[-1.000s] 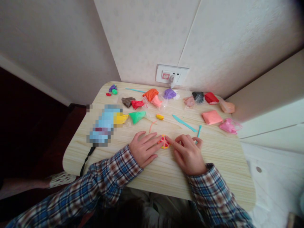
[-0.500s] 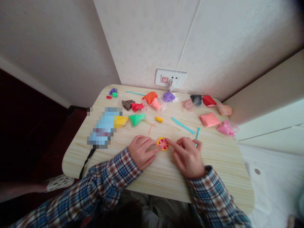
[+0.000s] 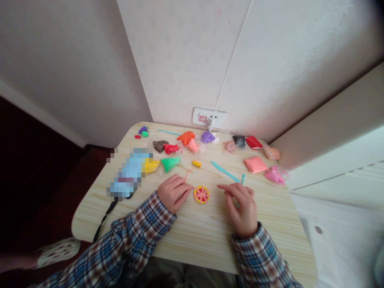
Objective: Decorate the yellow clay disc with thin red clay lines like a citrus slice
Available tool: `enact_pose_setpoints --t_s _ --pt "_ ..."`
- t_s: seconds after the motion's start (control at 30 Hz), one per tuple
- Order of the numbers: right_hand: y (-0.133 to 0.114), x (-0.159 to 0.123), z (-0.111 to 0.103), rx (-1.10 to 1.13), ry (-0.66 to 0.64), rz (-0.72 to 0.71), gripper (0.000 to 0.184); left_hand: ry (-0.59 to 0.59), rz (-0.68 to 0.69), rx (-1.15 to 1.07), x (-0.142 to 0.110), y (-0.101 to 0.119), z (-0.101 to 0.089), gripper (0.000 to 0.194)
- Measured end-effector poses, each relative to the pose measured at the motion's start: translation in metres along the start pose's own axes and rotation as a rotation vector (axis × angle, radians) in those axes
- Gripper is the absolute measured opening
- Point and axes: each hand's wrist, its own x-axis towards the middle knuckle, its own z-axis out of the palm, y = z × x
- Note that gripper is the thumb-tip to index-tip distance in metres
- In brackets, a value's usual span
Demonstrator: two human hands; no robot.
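Note:
On the table between my hands lies a small round clay disc, yellow-rimmed with red and salmon wedge shapes. My left hand rests just left of it, fingers stretched and close together, fingertips near its edge. A thin salmon clay strip curves just beyond those fingers. To the disc's right, my right hand hovers apart from it, index finger pointing left and the other fingers loosely bent. A slim teal tool runs behind that hand, partly hidden; it seems to lie on the table. No held object shows in either hand.
Beyond the hands are a teal clay knife, a yellow clay piece and green clay. Several bagged clay lumps line the back, including orange clay. Left is a blurred blue device with a black strap.
Both hands have drawn back from the disc: the left to the left, the right to the right. The view has tilted, so the table sits lower in the picture.

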Motion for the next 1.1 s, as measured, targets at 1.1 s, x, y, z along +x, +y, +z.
enact_pose_setpoints --t_s 1.1 --pt "0.013 0.097 0.012 -0.068 -0.024 0.022 0.025 0.1 -0.051 -0.022 -0.004 -0.01 0.009 0.022"
